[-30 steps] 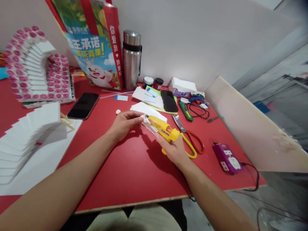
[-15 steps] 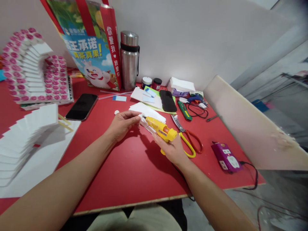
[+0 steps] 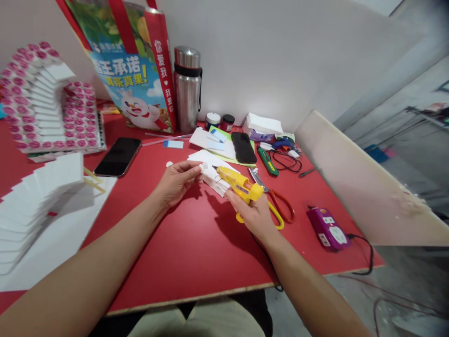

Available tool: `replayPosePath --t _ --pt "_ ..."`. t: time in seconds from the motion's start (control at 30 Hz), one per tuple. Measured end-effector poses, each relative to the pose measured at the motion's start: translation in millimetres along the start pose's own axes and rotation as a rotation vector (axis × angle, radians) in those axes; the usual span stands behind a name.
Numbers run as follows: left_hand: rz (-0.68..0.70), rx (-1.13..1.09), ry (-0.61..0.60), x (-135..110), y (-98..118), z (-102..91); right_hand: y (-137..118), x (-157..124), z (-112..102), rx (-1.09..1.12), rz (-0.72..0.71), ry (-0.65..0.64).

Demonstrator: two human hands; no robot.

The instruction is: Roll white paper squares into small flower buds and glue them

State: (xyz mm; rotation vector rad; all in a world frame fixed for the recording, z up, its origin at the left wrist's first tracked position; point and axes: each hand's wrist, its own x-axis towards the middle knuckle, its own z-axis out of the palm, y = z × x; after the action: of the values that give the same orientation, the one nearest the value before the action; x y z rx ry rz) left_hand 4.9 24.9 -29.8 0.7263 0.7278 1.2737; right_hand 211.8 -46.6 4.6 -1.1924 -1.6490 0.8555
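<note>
My right hand [image 3: 253, 210] is wrapped round a yellow hot glue gun [image 3: 240, 182], its dark nozzle aimed left. Between the thumb and fingers of my left hand [image 3: 180, 182] is a small white piece [image 3: 203, 168], partly covered by the fingertips, so its exact kind is unclear. The nozzle tip is a short gap to the right of that piece. Beneath and behind both lies a stack of white paper [image 3: 215, 180]. Scissors [image 3: 275, 199] with one red and one yellow handle rest just right of the glue gun, partly hidden by my right hand.
At left stand a white-and-pink paper model [image 3: 35, 100] and a fanned white folded structure [image 3: 45, 201]. A phone [image 3: 118, 157], steel flask [image 3: 187, 91] and printed bag [image 3: 140, 84] are behind. Rightward lie a second phone [image 3: 243, 147], green cutter [image 3: 267, 162] and purple power socket [image 3: 328, 228].
The glue gun has drawn back slightly to the right, opening a gap between its nozzle and the white piece. My left hand still pinches the piece, moved slightly left.
</note>
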Motion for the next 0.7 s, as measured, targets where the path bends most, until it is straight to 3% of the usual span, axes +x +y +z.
replayPosePath --t 0.1,0.17,0.37,0.5,0.7 --pt "-0.005 -0.007 0.014 0 2 1.0 -3 1 -7 -0.041 -0.005 0.057" --pt "0.000 -0.002 0.010 -1 3 1.8 -4 2 -19 -0.110 0.016 0.164" --pt "-0.006 0.006 -0.016 -2 0 1.7 16 -10 -91 -0.441 0.243 0.536" --pt "0.000 0.008 -0.052 -2 -3 -0.9 44 -24 -129 -0.652 0.400 0.588" --pt "0.001 0.017 -0.051 -2 -2 -0.8 62 -30 -127 -0.756 0.422 0.608"
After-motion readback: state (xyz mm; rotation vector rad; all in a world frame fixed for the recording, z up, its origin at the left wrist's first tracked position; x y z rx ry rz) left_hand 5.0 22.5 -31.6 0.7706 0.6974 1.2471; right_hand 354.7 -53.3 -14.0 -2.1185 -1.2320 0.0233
